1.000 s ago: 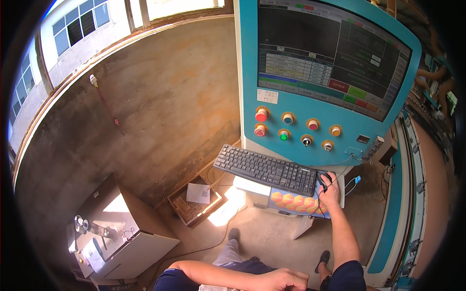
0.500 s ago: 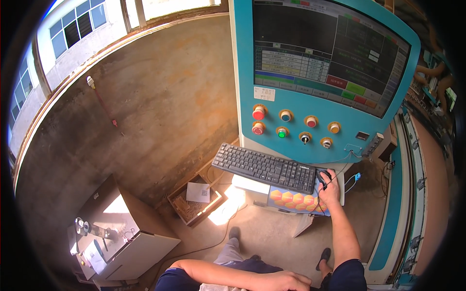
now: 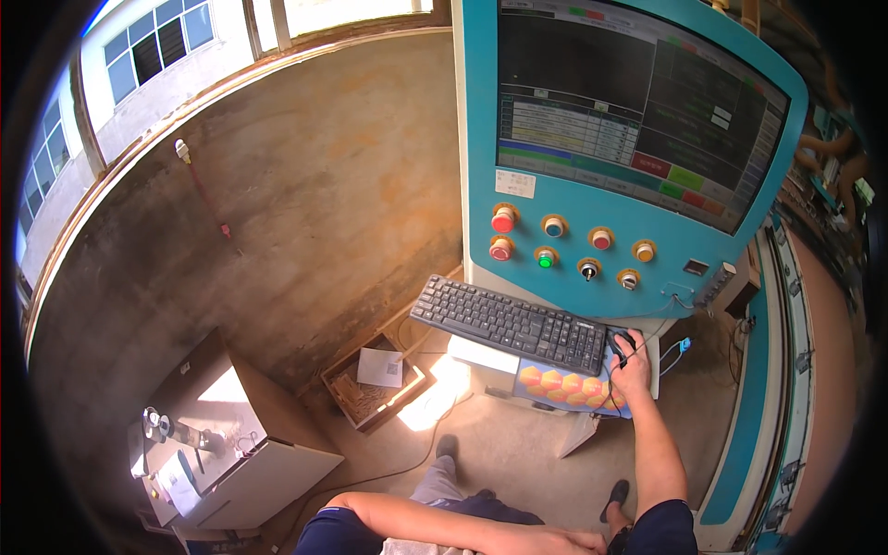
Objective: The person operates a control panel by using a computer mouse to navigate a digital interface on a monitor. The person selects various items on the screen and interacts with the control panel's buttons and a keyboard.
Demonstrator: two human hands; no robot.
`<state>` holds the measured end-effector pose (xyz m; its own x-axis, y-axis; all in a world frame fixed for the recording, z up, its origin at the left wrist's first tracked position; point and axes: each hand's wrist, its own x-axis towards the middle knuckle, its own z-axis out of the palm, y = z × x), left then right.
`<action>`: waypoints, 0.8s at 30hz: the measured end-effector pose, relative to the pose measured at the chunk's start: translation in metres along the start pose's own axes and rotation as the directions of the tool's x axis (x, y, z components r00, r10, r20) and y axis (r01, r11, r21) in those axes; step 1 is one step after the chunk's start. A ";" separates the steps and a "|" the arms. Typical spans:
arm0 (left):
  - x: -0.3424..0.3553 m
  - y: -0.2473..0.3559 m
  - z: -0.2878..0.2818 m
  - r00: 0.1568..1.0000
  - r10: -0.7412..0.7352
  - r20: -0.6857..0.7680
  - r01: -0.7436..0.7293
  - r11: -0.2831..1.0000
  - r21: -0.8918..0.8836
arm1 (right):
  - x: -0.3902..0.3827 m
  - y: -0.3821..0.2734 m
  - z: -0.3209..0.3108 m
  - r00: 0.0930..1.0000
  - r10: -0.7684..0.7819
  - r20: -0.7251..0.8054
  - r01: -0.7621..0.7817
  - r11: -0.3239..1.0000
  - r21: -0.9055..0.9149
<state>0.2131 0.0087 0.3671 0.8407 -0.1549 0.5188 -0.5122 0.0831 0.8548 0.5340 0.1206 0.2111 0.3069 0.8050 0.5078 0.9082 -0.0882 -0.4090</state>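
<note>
My right hand (image 3: 632, 368) is closed over a black computer mouse (image 3: 622, 343) at the right end of a shelf under a control panel. Beside it, to the left, lies a black keyboard (image 3: 509, 324), slanting across the shelf. Under the mouse is a mouse pad (image 3: 573, 384) with an orange and yellow hexagon pattern. My left forearm crosses in front of my body, and my left hand (image 3: 560, 540) rests low at the picture's lower edge. Its fingers look stretched out, partly cut off, with no object visible in them.
A teal control cabinet (image 3: 481, 208) carries a lit screen (image 3: 573, 74) and several coloured buttons and switches. A wooden box (image 3: 365, 421) with a paper on it sits on the floor. At left stands a cabinet (image 3: 268, 481) with small items on top. A cable crosses the floor.
The view has shifted slightly, so the panel and screen sit a little further right and lower. My right hand stays on the mouse. My left hand has edged slightly right.
</note>
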 end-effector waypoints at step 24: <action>-0.002 -0.006 -0.002 0.995 -0.077 0.070 0.079 0.997 -0.017 | 0.000 -0.005 -0.004 0.999 0.024 0.034 -0.025 1.000 0.009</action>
<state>0.2151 0.0104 0.3612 0.8636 -0.2291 0.4491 -0.4413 0.0872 0.8931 0.5304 0.1189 0.2160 0.3190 0.8220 0.4717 0.8980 -0.1030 -0.4278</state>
